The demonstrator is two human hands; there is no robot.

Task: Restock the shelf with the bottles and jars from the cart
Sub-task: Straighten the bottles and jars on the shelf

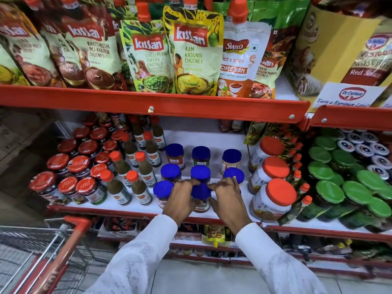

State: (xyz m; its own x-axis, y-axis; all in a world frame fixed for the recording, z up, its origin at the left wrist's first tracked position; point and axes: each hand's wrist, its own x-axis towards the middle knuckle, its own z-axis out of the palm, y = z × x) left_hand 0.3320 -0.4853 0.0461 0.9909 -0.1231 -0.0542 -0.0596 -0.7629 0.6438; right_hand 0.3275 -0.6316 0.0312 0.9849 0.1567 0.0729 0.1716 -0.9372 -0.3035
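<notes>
Several blue-lidded jars stand in rows on the white middle shelf (229,136). Both my hands meet at the front-row middle jar (201,196), whose red contents show below its blue lid. My left hand (182,200) wraps its left side. My right hand (228,200) presses its right side, one finger resting on the lid of the neighbouring jar (233,175) to the right. Another blue-lidded jar (163,190) stands just left of my left hand. The cart (53,257) with its red handle is at the lower left; its load is out of sight.
Green sauce bottles with orange caps (139,187) and red-lidded jars (66,185) fill the shelf's left. Big orange-lidded jam jars (273,198) and green-lidded jars (356,189) stand right. Chutney pouches (191,54) hang over the red shelf lip (148,102) above.
</notes>
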